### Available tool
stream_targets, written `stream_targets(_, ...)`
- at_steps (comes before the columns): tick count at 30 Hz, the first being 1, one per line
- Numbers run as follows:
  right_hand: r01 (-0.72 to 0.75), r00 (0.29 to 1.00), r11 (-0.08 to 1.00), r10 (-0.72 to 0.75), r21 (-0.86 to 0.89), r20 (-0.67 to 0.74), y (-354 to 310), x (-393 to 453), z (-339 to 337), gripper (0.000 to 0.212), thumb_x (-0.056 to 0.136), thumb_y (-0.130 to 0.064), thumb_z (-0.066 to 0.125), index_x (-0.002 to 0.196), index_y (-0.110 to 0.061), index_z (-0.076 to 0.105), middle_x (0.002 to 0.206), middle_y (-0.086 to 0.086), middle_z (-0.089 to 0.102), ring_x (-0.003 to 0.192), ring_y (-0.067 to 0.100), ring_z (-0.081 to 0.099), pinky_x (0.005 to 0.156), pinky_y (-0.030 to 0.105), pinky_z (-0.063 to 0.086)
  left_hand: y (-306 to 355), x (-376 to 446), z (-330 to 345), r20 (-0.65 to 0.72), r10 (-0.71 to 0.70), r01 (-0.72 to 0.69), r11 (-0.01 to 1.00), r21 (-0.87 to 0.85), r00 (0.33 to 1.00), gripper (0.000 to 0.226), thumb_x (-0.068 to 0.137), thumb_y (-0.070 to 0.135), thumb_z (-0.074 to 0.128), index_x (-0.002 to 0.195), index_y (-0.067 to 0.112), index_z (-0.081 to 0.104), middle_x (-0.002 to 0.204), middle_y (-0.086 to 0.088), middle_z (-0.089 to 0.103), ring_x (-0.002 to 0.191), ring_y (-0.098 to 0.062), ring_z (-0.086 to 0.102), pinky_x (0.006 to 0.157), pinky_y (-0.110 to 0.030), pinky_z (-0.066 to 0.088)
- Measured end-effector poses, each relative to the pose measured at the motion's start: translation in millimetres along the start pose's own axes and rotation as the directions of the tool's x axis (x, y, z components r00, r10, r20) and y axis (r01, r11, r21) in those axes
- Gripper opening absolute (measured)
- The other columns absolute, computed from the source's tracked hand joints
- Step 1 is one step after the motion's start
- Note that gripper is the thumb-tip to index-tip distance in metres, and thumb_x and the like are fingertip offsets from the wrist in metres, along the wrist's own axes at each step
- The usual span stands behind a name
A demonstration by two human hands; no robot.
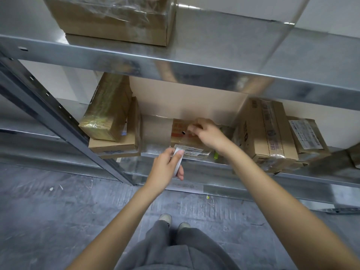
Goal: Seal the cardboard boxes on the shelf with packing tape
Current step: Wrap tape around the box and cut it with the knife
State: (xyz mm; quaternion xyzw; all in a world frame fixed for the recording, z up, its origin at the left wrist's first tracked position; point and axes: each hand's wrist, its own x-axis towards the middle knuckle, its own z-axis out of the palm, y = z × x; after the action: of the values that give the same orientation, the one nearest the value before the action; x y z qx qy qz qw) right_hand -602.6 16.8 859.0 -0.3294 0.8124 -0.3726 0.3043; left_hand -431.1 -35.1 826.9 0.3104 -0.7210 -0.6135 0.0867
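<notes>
On middle shelf (155, 148), brown box (182, 140), white label; right hand (208, 133) pinches tape, left hand (167, 166) grips white roll (178, 160)

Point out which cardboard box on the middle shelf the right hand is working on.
The small box with red print at the centre front of the middle shelf. The right hand rests on its top; the stacked boxes to the left and the long box to the right go untouched.

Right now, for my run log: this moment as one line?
step: taping | left hand: holds tape roll | right hand: on box | shelf: middle
</notes>
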Motion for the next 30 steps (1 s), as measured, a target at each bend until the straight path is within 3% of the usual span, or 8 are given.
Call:
stream_targets(5,0.049,0.996,0.979,-0.034,-0.196,0.078,-13,31,-14,0.012,0.098,-0.019,0.051,0.088,-0.016,0.057,0.077,-0.008,0.056,0.082,0.015,0.052,0.067,0.024,0.037,6,28,1,0.036,-0.171,0.173,0.980,-0.100,0.985,0.044,0.098,0.045,0.048,0.094,0.002,0.058,0.052,-0.002,0.063,0.050,-0.019,0.066,0.060,-0.028,0.052)
stream_targets(8,0.038,0.989,0.981,-0.009,-0.190,0.148,-9,46,-15,0.013,0.099,-0.018,0.051,0.091,-0.010,0.059,0.082,0.000,0.058,0.081,0.016,0.053,0.074,0.026,0.039,11,32,4,0.098,-0.247,0.258,0.959,-0.119,0.964,0.048,0.096,0.051,0.047,0.081,0.007,0.057,0.060,-0.005,0.066,0.070,-0.020,0.073,0.067,-0.023,0.049)
stream_targets(10,0.028,0.981,0.989,0.001,-0.147,0.196,-3,54,-20,0.014,0.095,-0.021,0.060,0.088,-0.008,0.060,0.078,0.001,0.060,0.076,0.015,0.056,0.074,0.028,0.044,10,22,8,0.120,-0.191,0.207,0.968,-0.143,0.974,0.045,0.100,0.043,0.046,0.073,0.009,0.058,0.076,-0.011,0.070,0.092,-0.013,0.071,0.080,-0.018,0.037)
stream_targets(13,0.066,0.965,0.992,-0.037,-0.107,0.258,3,61,-29,0.013,0.087,-0.018,0.071,0.080,-0.010,0.063,0.076,0.002,0.066,0.069,0.010,0.062,0.070,0.021,0.049,5,5,15,0.071,-0.095,0.112,0.949,-0.295,0.993,0.035,0.103,0.025,0.041,0.080,0.004,0.056,0.069,-0.018,0.065,0.077,-0.016,0.071,0.092,-0.022,0.039)
stream_targets(16,0.124,0.953,0.987,-0.091,-0.098,0.289,4,67,-32,0.014,0.079,-0.014,0.078,0.073,-0.011,0.066,0.069,-0.003,0.067,0.062,-0.001,0.061,0.066,0.013,0.047,4,0,22,-0.020,-0.108,0.096,0.943,-0.317,0.994,0.033,0.104,0.024,0.040,0.082,0.002,0.053,0.049,-0.006,0.057,0.055,-0.020,0.064,0.078,-0.018,0.049)
stream_targets(21,0.148,0.969,0.983,-0.122,-0.106,0.217,5,85,-32,0.014,0.076,-0.014,0.080,0.077,-0.005,0.068,0.073,-0.006,0.065,0.067,0.002,0.058,0.061,0.008,0.042,9,0,30,-0.036,-0.219,0.211,0.965,-0.159,0.975,0.039,0.101,0.041,0.044,0.083,0.011,0.060,0.042,-0.001,0.056,0.045,-0.015,0.061,0.075,-0.041,0.056)
stream_targets(26,0.205,0.970,0.971,-0.185,-0.121,0.157,20,94,-17,0.017,0.076,-0.014,0.080,0.069,-0.010,0.064,0.074,-0.005,0.064,0.073,0.006,0.058,0.065,0.013,0.040,15,19,25,-0.027,-0.362,0.361,0.932,-0.036,0.932,0.045,0.100,0.050,0.039,0.111,0.007,0.046,0.053,-0.004,0.067,0.058,-0.020,0.071,0.076,-0.038,0.057)
stream_targets(30,0.229,0.970,0.968,-0.219,-0.102,0.103,29,101,-7,0.021,0.075,-0.012,0.080,0.068,-0.010,0.060,0.074,-0.003,0.062,0.073,0.011,0.057,0.068,0.019,0.042,22,31,27,0.005,-0.488,0.486,0.870,-0.084,0.873,0.035,0.102,0.031,0.045,0.119,0.003,0.035,0.061,-0.008,0.070,0.056,-0.023,0.070,0.050,-0.025,0.053)
